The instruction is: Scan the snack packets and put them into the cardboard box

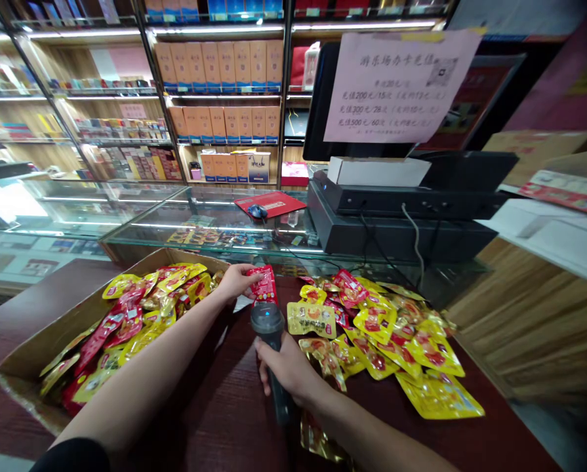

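Pinched in the fingers of my left hand [239,283] is a red snack packet [263,286], held up just beyond the scanner's head. My right hand [293,370] wraps around the grip of a dark handheld barcode scanner [268,321], its head pointing at the packet. Left of my left arm, an open cardboard box [25,347] holds many yellow and red snack packets [148,314]. To the right of the scanner, a loose pile of similar packets [376,321] lies on the dark red table [214,419]. My right forearm covers part of this pile.
Behind the table stands a glass display counter [145,229] with a red mouse pad [278,204] and a mouse [257,211]. A dark cash register [396,226] with cables and a paper sign [396,85] stands at the right. Shelves of boxed goods [224,65] line the back.
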### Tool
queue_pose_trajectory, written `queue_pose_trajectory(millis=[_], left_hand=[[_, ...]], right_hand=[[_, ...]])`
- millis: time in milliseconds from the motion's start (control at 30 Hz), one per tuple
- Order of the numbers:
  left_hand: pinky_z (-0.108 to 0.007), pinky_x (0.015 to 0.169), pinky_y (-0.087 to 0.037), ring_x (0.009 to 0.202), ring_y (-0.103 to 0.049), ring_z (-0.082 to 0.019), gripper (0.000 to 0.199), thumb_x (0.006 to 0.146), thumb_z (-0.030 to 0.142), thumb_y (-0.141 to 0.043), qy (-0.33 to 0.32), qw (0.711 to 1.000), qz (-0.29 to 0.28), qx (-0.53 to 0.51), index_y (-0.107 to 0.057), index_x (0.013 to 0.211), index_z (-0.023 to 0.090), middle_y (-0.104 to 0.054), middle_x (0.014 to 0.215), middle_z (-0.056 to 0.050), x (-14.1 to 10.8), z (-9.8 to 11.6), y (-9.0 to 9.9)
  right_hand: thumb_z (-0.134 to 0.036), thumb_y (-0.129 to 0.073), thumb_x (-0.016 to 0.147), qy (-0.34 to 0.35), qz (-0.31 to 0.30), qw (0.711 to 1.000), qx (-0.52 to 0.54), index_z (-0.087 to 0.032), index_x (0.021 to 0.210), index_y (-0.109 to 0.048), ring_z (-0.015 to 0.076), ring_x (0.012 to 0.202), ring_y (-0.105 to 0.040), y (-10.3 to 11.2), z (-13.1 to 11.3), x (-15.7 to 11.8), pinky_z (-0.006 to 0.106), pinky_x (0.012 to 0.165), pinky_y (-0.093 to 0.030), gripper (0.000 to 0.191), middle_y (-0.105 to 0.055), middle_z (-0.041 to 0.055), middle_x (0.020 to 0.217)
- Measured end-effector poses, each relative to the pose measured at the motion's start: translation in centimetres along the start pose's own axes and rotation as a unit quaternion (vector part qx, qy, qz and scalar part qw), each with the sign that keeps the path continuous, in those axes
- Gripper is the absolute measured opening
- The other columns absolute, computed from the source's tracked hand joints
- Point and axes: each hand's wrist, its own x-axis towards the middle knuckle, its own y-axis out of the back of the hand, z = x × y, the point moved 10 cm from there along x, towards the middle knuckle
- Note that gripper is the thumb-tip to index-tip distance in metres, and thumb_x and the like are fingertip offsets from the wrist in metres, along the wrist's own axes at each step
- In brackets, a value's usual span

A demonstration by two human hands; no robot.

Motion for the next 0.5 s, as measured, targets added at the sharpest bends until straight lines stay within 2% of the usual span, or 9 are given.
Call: queue_pose_trajectory(millis=[233, 367, 500], left_hand=[[-0.023, 0.044, -0.049, 0.047, -0.053, -0.01, 0.037, 0.062, 0.043, -0.077, -0.033, 0.999, 0.016, 0.01, -0.067, 0.08, 0.013, -0.059, 0.057, 0.001, 0.4, -0.2, 0.4], [-0.025, 0.045, -0.051, 0.051, -0.057, -0.012, 0.037, 0.062, 0.043, -0.076, -0.016, 1.0, 0.002, 0.004, -0.067, 0.083, 0.013, -0.061, 0.06, 0.001, 0.3, -0.3, 0.1], [-0.026, 0.046, -0.053, 0.051, -0.058, -0.012, 0.035, 0.065, 0.04, -0.075, -0.002, 1.0, 0.004, 0.011, -0.066, 0.087, 0.014, -0.062, 0.062, 0.0, 0.0, -0.2, 0.0]], right_hand=[[-0.039, -0.055, 0.079, -0.007, 0.001, 1.0, 0.005, -0.021, 0.084, -0.04, 0.0093, 0.028, -0.043, 0.1, 0.5, 0.3, 0.018, 0.031, -0.036, 0.024, -0.048, -0.0092, 0.038], [-0.041, -0.054, 0.079, 0.004, 0.006, 1.0, 0.008, -0.021, 0.085, -0.041, 0.0098, 0.028, -0.044, 0.3, 0.4, 0.4, 0.019, 0.03, -0.036, 0.024, -0.049, -0.0091, 0.04], [-0.042, -0.058, 0.074, 0.031, 0.012, 0.999, 0.038, -0.021, 0.084, -0.041, 0.009, 0.029, -0.044, 0.5, -1.0, 0.1, 0.019, 0.029, -0.035, 0.029, -0.049, -0.0098, 0.044]])
